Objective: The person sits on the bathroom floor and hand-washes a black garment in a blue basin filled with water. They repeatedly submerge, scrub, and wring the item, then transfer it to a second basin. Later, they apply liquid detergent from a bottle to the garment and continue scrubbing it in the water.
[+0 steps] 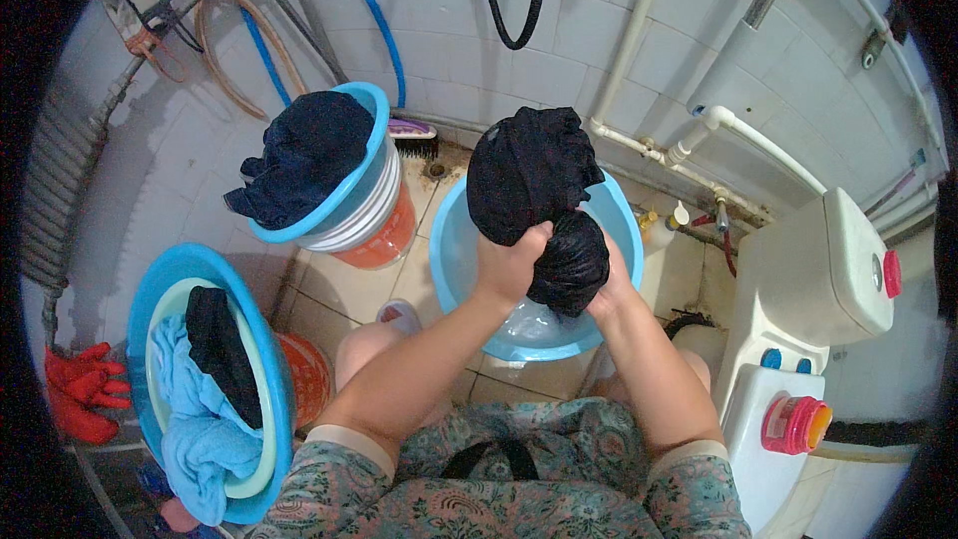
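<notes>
Bulging between left hand [512, 266] and right hand [617, 282] is black cloth [541, 192].

Through the head-worn fisheye I look steeply down from close above the person's forearms [424, 364], facing the basin [455, 265] and tiled wall [439, 40].
</notes>
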A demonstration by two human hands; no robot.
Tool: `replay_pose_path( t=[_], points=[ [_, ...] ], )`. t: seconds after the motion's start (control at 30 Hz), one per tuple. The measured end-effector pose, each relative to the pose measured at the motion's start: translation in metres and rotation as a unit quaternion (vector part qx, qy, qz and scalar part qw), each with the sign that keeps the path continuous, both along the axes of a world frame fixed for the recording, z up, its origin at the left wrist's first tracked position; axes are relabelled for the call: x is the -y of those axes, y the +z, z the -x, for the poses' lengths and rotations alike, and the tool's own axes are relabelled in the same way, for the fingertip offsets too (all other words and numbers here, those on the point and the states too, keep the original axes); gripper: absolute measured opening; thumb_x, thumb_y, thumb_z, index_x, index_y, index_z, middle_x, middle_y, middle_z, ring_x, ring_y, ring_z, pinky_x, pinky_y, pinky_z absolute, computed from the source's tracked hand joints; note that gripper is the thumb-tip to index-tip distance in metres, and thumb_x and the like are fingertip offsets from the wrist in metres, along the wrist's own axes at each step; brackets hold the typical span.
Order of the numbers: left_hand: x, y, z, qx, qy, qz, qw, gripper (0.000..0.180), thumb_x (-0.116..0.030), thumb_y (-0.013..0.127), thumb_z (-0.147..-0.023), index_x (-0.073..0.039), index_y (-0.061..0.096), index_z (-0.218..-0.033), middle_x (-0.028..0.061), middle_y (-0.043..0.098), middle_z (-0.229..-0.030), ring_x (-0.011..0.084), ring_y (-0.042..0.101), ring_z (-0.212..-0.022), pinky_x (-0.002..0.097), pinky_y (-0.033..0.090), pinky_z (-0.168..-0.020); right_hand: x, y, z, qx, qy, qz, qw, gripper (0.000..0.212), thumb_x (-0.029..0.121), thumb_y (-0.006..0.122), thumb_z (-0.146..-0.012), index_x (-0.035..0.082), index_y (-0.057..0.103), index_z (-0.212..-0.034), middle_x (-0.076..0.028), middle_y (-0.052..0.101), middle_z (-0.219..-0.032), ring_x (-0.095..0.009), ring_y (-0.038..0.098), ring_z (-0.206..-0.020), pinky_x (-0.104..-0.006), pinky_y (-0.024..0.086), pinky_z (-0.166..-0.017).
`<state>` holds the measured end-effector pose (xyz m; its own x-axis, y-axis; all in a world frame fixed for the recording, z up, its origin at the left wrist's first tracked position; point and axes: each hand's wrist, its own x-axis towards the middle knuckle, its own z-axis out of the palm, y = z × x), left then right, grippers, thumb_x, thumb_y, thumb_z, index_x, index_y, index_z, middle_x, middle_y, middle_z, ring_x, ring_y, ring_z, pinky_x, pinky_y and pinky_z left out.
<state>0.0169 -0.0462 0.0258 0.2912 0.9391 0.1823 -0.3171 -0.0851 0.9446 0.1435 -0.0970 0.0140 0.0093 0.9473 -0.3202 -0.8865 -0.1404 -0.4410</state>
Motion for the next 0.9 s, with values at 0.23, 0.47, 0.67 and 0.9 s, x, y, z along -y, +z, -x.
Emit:
replay_pose_path(
  t=[0.23,0.47,0.67,0.9],
  points=[
    [0.005,0.001,-0.004,-0.037,0.014,-0.002,0.999,0.033,-0.009,0.061,-0.073,0.003,0.058,-0.103,0.0107,0.061,-0.103,0.0215,0.059,-0.095,0.0329,0.043,-0.086,-0.008,-0.024,0.003,0.075,-0.043,0.056,0.995,0.023,0.019,0.046,-0.089,0.002,0.059,-0.096,-0.01,0.062,-0.084,-0.022,0.063,-0.073,-0.0336,0.054,-0.065],
    [-0.018,-0.02,-0.001,-0.128,-0.044,0.021,0.991,0.035,-0.025,0.059,-0.081,-0.002,0.058,-0.107,0.0084,0.061,-0.102,0.0209,0.057,-0.094,0.0325,0.042,-0.084,-0.014,-0.03,0.0,0.053,-0.045,0.094,0.993,0.032,0.032,0.047,-0.089,0.004,0.059,-0.101,-0.01,0.063,-0.093,-0.024,0.063,-0.081,-0.0364,0.053,-0.073],
    [-0.023,0.006,0.035,-0.116,-0.125,0.23,0.958,0.046,-0.032,0.06,-0.082,-0.005,0.052,-0.118,0.0069,0.059,-0.108,0.019,0.056,-0.095,0.0319,0.044,-0.08,-0.017,0.001,0.005,0.077,0.002,0.15,0.986,0.048,0.049,0.048,-0.086,0.008,0.057,-0.11,-0.012,0.06,-0.109,-0.028,0.058,-0.098,-0.0418,0.046,-0.088],
    [-0.041,0.035,0.085,0.031,0.221,0.16,0.962,0.056,-0.026,0.064,-0.08,0.006,0.045,-0.122,0.0128,0.054,-0.116,0.0222,0.052,-0.102,0.032,0.038,-0.094,-0.015,-0.014,0.005,0.134,-0.009,0.103,0.986,0.044,0.04,0.049,-0.089,0.009,0.048,-0.12,-0.01,0.053,-0.118,-0.023,0.051,-0.106,-0.0418,0.041,-0.091]
  ],
)
